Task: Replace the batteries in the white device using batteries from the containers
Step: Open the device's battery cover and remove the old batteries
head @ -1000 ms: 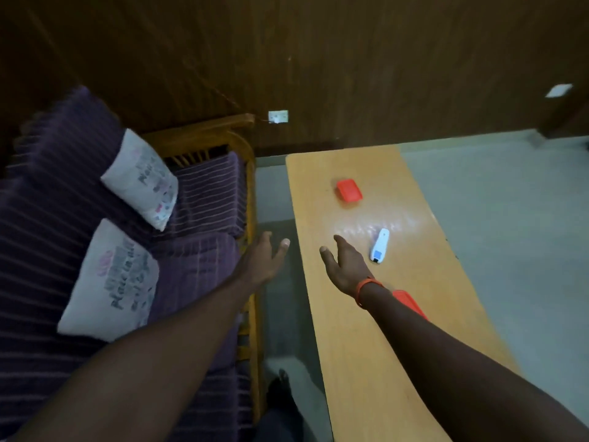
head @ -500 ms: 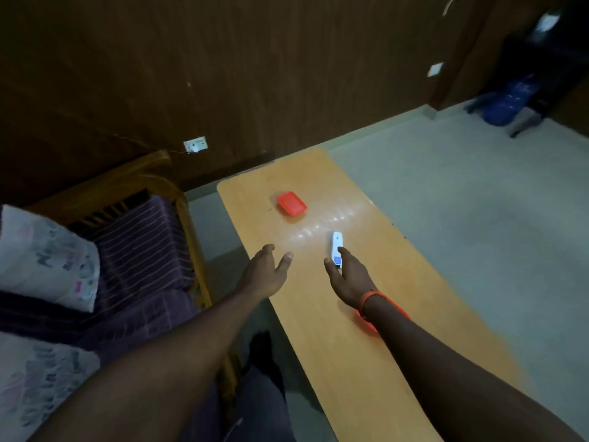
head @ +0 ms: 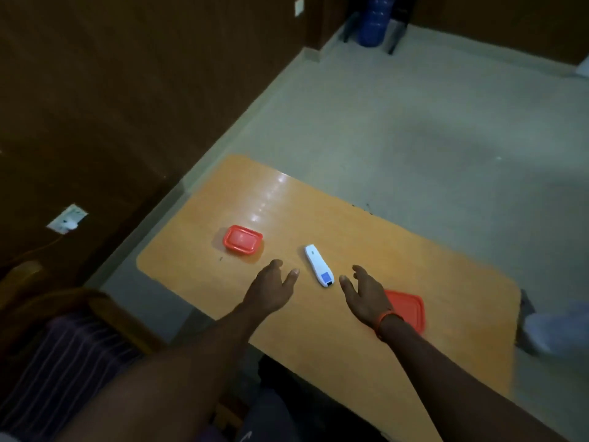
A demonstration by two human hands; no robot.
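1. Head view, nearest first: two bare forearms reaching forward from the bottom edge, over the near edge of an orange-brown table point(head: 334, 362).
2. Right wrist ringed by an orange band point(head: 386, 320), partly covering a red container point(head: 409, 309) lying flat on the table just behind and to the right of that wrist.
3. Right hand point(head: 363, 295) spread loosely, fingers apart and slightly curled, thumb pointing toward the device; holding nothing, touching nothing that can be made out. Whether hovering or resting on the tabletop: cannot tell.
4. Left hand point(head: 272, 291) likewise spread, fingers relaxed and parted, thumb angled right; empty, no contact with any object visible.
5. Between the two hands and slightly beyond the fingertips: the white device point(head: 318, 265), lying flat on the table, long axis running diagonally from far-left to near-right, a blue patch near its closer end. Near both hands but apart from each.
6. Farther and to the left: a second red container point(head: 242, 239), lid on, resting on the table well apart from the device and just beyond the left hand.
7. Past the table: grey-green floor point(head: 414, 122), dark wooden wall point(head: 127, 90) with a wall socket point(head: 67, 218) on the left, and a blue bottle point(head: 373, 20), blurred, in the far corner.
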